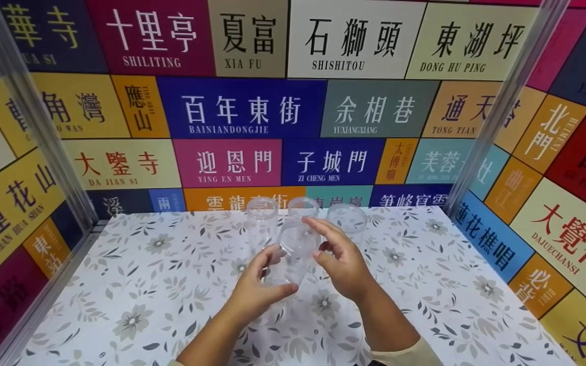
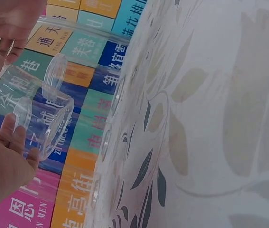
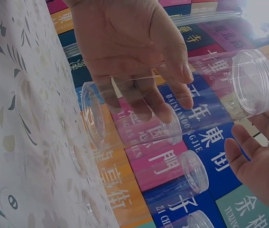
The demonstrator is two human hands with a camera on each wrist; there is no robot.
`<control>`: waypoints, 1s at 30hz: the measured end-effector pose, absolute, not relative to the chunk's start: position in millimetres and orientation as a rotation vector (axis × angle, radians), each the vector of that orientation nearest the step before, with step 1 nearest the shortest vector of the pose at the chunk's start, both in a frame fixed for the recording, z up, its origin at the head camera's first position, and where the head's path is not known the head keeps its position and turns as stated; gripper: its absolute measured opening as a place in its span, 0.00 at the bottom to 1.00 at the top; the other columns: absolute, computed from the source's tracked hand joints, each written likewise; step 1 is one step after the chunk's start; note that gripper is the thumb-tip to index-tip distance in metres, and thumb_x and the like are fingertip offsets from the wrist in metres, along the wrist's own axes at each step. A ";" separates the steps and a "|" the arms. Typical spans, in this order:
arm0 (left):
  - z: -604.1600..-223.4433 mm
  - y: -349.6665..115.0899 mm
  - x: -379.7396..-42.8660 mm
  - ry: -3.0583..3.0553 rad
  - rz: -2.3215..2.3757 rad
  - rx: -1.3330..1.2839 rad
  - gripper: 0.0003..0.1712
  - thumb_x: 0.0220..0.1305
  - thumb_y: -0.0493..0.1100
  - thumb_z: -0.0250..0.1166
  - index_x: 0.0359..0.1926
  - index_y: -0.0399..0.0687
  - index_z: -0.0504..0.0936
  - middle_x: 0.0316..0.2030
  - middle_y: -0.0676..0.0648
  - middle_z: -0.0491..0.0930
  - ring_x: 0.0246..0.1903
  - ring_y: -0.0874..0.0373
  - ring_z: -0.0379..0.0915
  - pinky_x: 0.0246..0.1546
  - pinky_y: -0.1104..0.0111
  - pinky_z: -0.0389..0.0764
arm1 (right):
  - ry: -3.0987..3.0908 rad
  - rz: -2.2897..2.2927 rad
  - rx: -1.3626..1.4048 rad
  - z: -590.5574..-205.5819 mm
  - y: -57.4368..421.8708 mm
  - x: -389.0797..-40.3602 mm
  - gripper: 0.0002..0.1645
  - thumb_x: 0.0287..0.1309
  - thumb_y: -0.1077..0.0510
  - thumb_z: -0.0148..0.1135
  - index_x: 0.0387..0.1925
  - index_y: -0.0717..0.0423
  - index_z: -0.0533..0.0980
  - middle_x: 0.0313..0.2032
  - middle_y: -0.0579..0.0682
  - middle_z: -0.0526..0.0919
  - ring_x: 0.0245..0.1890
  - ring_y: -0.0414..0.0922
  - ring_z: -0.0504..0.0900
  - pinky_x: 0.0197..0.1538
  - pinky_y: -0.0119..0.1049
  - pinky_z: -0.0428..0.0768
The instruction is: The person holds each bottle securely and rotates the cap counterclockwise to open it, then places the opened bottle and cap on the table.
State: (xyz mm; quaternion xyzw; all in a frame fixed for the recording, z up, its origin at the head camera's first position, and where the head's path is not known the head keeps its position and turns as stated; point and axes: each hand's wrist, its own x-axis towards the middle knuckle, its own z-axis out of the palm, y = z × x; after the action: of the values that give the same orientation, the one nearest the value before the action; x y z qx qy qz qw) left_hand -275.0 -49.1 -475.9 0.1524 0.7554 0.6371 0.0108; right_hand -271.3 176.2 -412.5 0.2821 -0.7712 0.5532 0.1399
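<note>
A clear plastic jar [image 1: 298, 249] is held upright but tilted above the table, between both hands. My left hand [image 1: 257, 284] grips its lower body, with the thumb in front and the fingers round the far side; in the right wrist view these fingers [image 3: 146, 97] show through the clear wall. My right hand [image 1: 346, 262] is at the jar's top, thumb and fingers on either side of the lid end [image 3: 255, 83]. Behind them stand three similar clear jars: a left one [image 1: 262, 223], a middle one [image 1: 303, 204] and a right one [image 1: 349, 218].
A white table cover [image 1: 171, 284] with grey flowers and leaves lies under everything. Panels of coloured blocks with printed lettering [image 1: 244, 109] rise behind and at both sides. Clear corner posts [image 1: 501, 107] stand at the back left and back right.
</note>
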 end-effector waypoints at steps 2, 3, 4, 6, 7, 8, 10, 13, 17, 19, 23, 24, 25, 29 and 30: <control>-475.9 -49.0 -274.8 2.366 1.982 0.456 0.52 0.55 0.50 0.82 0.78 0.54 0.68 0.73 0.47 0.75 0.76 0.45 0.66 0.80 0.40 0.60 | -2.230 1.613 0.819 -411.5 176.1 -270.8 0.37 0.67 0.66 0.55 0.78 0.50 0.71 0.77 0.49 0.73 0.71 0.42 0.72 0.61 0.33 0.79; -475.7 -48.9 -274.6 2.371 1.978 0.442 0.52 0.55 0.50 0.83 0.78 0.56 0.68 0.73 0.48 0.75 0.76 0.45 0.66 0.81 0.40 0.60 | -2.232 1.615 0.819 -410.9 176.0 -270.6 0.38 0.68 0.65 0.56 0.78 0.50 0.70 0.77 0.49 0.72 0.71 0.43 0.72 0.62 0.34 0.80; -475.5 -48.9 -274.4 2.378 1.974 0.433 0.52 0.55 0.51 0.83 0.78 0.57 0.68 0.73 0.48 0.75 0.77 0.45 0.66 0.81 0.40 0.60 | -2.234 1.616 0.814 -410.4 175.9 -270.6 0.38 0.68 0.63 0.58 0.79 0.50 0.69 0.77 0.49 0.72 0.71 0.44 0.72 0.62 0.35 0.80; -475.4 -48.8 -274.2 2.389 1.969 0.416 0.52 0.55 0.51 0.83 0.78 0.59 0.69 0.73 0.50 0.75 0.77 0.46 0.65 0.81 0.41 0.60 | -2.246 1.595 0.770 -409.7 175.4 -270.1 0.41 0.67 0.59 0.64 0.80 0.49 0.67 0.76 0.48 0.73 0.70 0.45 0.72 0.62 0.36 0.81; -475.4 -48.8 -274.2 2.393 1.966 0.413 0.52 0.55 0.51 0.83 0.78 0.59 0.68 0.74 0.50 0.75 0.77 0.47 0.65 0.81 0.41 0.60 | -2.255 1.570 0.736 -409.3 175.0 -269.9 0.43 0.65 0.57 0.67 0.80 0.49 0.66 0.73 0.48 0.74 0.69 0.46 0.73 0.62 0.37 0.81; -475.3 -48.8 -274.2 2.394 1.965 0.408 0.52 0.55 0.51 0.83 0.78 0.60 0.68 0.74 0.51 0.75 0.77 0.47 0.65 0.82 0.42 0.59 | -2.264 1.542 0.696 -409.3 174.6 -269.8 0.46 0.63 0.54 0.71 0.81 0.48 0.66 0.71 0.48 0.75 0.67 0.46 0.74 0.61 0.38 0.82; -475.7 -48.7 -274.3 2.399 1.963 0.407 0.52 0.55 0.51 0.83 0.78 0.60 0.68 0.74 0.51 0.75 0.77 0.47 0.65 0.82 0.42 0.59 | -2.277 1.497 0.609 -409.1 173.7 -269.7 0.50 0.59 0.51 0.76 0.81 0.46 0.66 0.62 0.47 0.77 0.61 0.46 0.76 0.59 0.38 0.83; -476.8 -48.4 -274.5 2.403 1.958 0.404 0.52 0.55 0.51 0.83 0.78 0.60 0.68 0.74 0.51 0.75 0.77 0.47 0.65 0.82 0.42 0.59 | -2.286 1.464 0.523 -409.0 172.6 -269.1 0.52 0.54 0.48 0.82 0.79 0.41 0.69 0.53 0.47 0.76 0.53 0.49 0.77 0.57 0.38 0.83; -478.2 -48.2 -275.3 2.403 1.954 0.419 0.52 0.55 0.51 0.83 0.78 0.58 0.68 0.73 0.51 0.75 0.77 0.47 0.65 0.81 0.41 0.59 | -2.278 1.451 0.531 -409.5 171.7 -268.8 0.49 0.51 0.50 0.85 0.75 0.45 0.74 0.53 0.47 0.77 0.52 0.47 0.78 0.55 0.36 0.83; -479.1 -48.4 -275.7 2.401 1.954 0.426 0.52 0.55 0.52 0.83 0.78 0.58 0.68 0.73 0.50 0.75 0.76 0.47 0.65 0.81 0.41 0.60 | -2.268 1.437 0.557 -410.0 171.4 -269.2 0.48 0.51 0.51 0.85 0.73 0.49 0.76 0.55 0.47 0.79 0.53 0.44 0.78 0.54 0.35 0.83; -479.7 -48.9 -275.7 2.399 1.952 0.417 0.53 0.55 0.52 0.83 0.79 0.57 0.68 0.73 0.50 0.74 0.76 0.47 0.65 0.81 0.42 0.61 | -2.239 1.476 0.609 -410.8 171.8 -270.4 0.45 0.53 0.54 0.83 0.72 0.54 0.76 0.59 0.47 0.81 0.56 0.42 0.77 0.53 0.34 0.83; -479.7 -49.1 -275.7 2.398 1.952 0.410 0.53 0.55 0.52 0.83 0.79 0.56 0.67 0.73 0.49 0.74 0.76 0.47 0.65 0.81 0.42 0.61 | -2.232 1.495 0.624 -410.8 172.0 -270.6 0.44 0.54 0.55 0.82 0.73 0.54 0.76 0.60 0.48 0.81 0.57 0.42 0.77 0.53 0.34 0.83; -479.5 -49.3 -275.6 2.398 1.951 0.404 0.54 0.55 0.53 0.83 0.79 0.57 0.67 0.74 0.49 0.74 0.76 0.47 0.65 0.81 0.42 0.61 | -2.226 1.517 0.639 -410.8 172.4 -270.7 0.44 0.55 0.56 0.82 0.73 0.54 0.76 0.62 0.48 0.80 0.57 0.43 0.77 0.53 0.34 0.83; -478.7 -49.5 -275.4 2.398 1.951 0.394 0.54 0.55 0.53 0.83 0.79 0.57 0.67 0.74 0.48 0.74 0.77 0.46 0.65 0.82 0.42 0.60 | -2.212 1.588 0.700 -410.3 174.1 -270.6 0.40 0.59 0.60 0.76 0.73 0.55 0.75 0.66 0.51 0.79 0.59 0.45 0.76 0.55 0.35 0.83; -478.6 -49.3 -275.4 2.399 1.951 0.396 0.54 0.55 0.52 0.83 0.79 0.57 0.67 0.74 0.48 0.74 0.77 0.46 0.65 0.82 0.42 0.60 | -2.212 1.602 0.714 -410.1 174.5 -270.5 0.39 0.60 0.61 0.75 0.73 0.55 0.75 0.67 0.51 0.78 0.59 0.45 0.76 0.56 0.35 0.83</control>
State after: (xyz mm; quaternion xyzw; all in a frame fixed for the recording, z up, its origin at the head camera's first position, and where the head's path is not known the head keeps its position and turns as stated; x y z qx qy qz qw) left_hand -275.4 -49.3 -478.6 0.1271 0.7695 0.6257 0.0121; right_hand -270.5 174.5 -410.1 0.2496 -0.7737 0.5602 0.1588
